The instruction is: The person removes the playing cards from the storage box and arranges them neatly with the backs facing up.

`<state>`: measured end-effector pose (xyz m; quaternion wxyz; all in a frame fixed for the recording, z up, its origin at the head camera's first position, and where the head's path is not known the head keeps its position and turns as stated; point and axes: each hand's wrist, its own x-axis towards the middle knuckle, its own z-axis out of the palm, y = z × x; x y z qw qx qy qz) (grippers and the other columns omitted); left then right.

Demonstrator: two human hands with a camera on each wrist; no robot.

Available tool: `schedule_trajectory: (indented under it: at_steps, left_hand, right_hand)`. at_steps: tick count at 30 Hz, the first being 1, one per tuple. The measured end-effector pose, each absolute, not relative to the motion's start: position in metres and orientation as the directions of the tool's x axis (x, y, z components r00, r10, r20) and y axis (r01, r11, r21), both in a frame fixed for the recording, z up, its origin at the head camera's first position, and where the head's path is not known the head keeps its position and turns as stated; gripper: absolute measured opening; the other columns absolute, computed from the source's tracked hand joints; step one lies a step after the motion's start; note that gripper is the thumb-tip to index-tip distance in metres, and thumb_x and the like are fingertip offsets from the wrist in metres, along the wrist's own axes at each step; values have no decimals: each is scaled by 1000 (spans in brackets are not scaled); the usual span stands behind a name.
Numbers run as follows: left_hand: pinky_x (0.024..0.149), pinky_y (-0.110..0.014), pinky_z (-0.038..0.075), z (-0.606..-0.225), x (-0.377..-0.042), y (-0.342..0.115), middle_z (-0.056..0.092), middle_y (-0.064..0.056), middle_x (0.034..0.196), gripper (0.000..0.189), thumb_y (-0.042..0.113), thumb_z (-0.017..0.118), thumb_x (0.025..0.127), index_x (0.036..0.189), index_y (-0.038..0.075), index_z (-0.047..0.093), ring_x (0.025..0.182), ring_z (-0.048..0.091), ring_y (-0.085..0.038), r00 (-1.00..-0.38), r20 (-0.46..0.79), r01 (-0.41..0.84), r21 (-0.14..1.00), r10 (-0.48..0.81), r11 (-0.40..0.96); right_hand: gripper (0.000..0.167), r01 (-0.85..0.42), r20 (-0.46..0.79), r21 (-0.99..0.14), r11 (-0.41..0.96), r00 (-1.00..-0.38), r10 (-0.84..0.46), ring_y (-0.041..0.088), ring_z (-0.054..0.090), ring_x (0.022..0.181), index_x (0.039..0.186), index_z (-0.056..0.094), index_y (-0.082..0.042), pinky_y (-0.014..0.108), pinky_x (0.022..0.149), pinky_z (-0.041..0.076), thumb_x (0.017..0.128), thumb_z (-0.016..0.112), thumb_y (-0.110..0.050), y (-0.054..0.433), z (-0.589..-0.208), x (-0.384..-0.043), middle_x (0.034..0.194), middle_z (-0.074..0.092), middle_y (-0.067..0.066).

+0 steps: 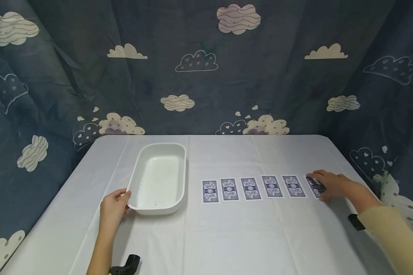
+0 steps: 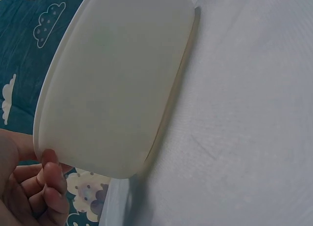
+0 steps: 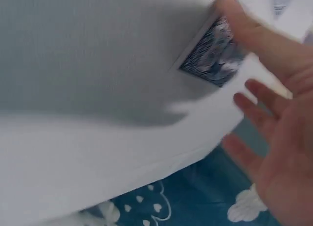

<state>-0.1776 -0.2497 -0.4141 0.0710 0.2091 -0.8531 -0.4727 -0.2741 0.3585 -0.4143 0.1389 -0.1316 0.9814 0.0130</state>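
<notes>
My left hand pinches the rim of a white rectangular tray at its near left corner. In the left wrist view, the tray's pale underside shows, with thumb and fingers at its edge. My right hand is over the rightmost playing card, partly covering it. The right wrist view shows one digit at a corner of this card, while the other fingers spread loosely beside it. The card lies face down with a blue patterned back.
Several more face-down cards, among them a leftmost card and a middle card, lie in a row between tray and right hand. A white cloth covers the table. Behind hangs a dark blue curtain with cloud prints.
</notes>
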Motion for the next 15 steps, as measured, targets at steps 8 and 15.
schedule_trajectory:
  at_steps: [8, 15]
  left_hand:
    - [52, -33, 39, -401, -159, -253, 63, -17, 90, 45, 30, 42, 93, 125, -2, 49, 68, 57, -25, -939, 26, -272, 556, -343, 786]
    - [43, -36, 36, -365, -154, -239, 59, -12, 72, 25, 20, 50, 91, 92, -1, 63, 56, 52, -27, -849, 441, -88, 426, -291, 901]
  right_hand:
    - [31, -229, -26, -214, 950, -971, -240, 27, 57, 81, 112, 58, -5, 42, 71, 49, 87, 57, -24, 303, -380, -247, 94, 63, 13]
    - [27, -276, 193, -264, 924, -954, -230, 13, 42, 57, 77, 58, -9, 24, 52, 33, 92, 51, -30, 254, -344, -225, 59, 46, -1]
